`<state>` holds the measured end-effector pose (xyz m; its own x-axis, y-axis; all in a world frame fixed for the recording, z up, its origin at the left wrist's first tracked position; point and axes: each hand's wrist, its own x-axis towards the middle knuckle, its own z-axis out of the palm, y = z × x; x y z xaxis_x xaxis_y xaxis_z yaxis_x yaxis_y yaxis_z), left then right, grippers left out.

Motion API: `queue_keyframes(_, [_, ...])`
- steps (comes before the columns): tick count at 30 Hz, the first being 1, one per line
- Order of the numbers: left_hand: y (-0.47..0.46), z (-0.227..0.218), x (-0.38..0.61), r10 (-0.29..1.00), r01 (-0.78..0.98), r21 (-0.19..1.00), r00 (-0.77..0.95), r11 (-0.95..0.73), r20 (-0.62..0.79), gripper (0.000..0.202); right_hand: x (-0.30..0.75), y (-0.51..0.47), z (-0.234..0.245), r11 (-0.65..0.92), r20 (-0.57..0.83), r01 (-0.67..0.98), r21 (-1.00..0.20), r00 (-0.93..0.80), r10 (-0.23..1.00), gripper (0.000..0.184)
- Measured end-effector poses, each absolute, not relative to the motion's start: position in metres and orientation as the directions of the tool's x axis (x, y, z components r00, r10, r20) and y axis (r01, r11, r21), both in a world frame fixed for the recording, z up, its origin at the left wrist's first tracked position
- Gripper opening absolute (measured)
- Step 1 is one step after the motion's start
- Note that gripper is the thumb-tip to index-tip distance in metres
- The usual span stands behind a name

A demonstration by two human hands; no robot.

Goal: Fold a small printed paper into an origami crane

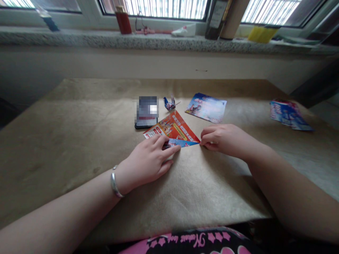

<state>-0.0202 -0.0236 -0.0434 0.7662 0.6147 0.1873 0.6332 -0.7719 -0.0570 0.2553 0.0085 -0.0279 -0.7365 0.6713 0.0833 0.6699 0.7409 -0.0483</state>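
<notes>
A printed paper sheet (182,128), orange with a blue folded strip along its near edge, lies on the table in front of me. My left hand (150,155) rests on its near left part, fingers stretched out and pressing the folded edge. At the right corner of the paper, my right hand (219,139) pinches the pointed tip between thumb and fingers. Just beyond the paper stands a small folded paper figure (169,103) in blue and red. To the left of that figure is a phone (146,111), its screen blurred out.
Blue printed sheets (206,107) lie behind my right hand, and more printed papers (290,114) sit at the table's right side. The table (79,148) meets a wall below a stone windowsill (159,42). A red container (123,21) and a yellow item (262,34) stand on the sill.
</notes>
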Motion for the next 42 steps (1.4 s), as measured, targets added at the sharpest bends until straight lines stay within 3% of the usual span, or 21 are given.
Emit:
queue_keyframes(5, [-0.024, -0.044, -0.020, 0.613, 0.633, -0.057, 0.766, -0.772, 0.197, 0.039, 0.257, 0.014, -0.033, 0.691, 0.068, 0.691, -0.214, -0.695, 0.716, 0.012])
queue_keyframes(10, [-0.024, -0.045, -0.020, 0.610, 0.631, -0.073, 0.769, -0.772, 0.190, 0.040, 0.249, 0.019, -0.046, 0.532, 0.082, 0.756, -0.381, -0.546, 0.834, 0.008])
queue_keyframes(12, [-0.024, -0.045, -0.020, 0.610, 0.631, -0.073, 0.769, -0.773, 0.192, 0.040, 0.244, 0.019, -0.049, 0.532, 0.110, 0.760, -0.373, -0.534, 0.839, 0.007])
queue_keyframes(19, [-0.024, -0.043, -0.019, 0.620, 0.637, -0.069, 0.766, -0.768, 0.173, 0.041, 0.239, 0.014, -0.053, 0.637, 0.274, 0.753, -0.162, -0.586, 0.762, 0.017])
queue_keyframes(30, [-0.023, -0.044, -0.020, 0.622, 0.636, -0.066, 0.768, -0.769, 0.153, 0.041, 0.246, 0.013, -0.054, 0.628, 0.171, 0.765, -0.144, -0.605, 0.777, 0.021])
queue_keyframes(42, [-0.023, -0.046, -0.021, 0.610, 0.629, -0.074, 0.771, -0.774, 0.182, 0.041, 0.248, 0.015, -0.053, 0.615, 0.154, 0.751, -0.240, -0.597, 0.788, 0.029])
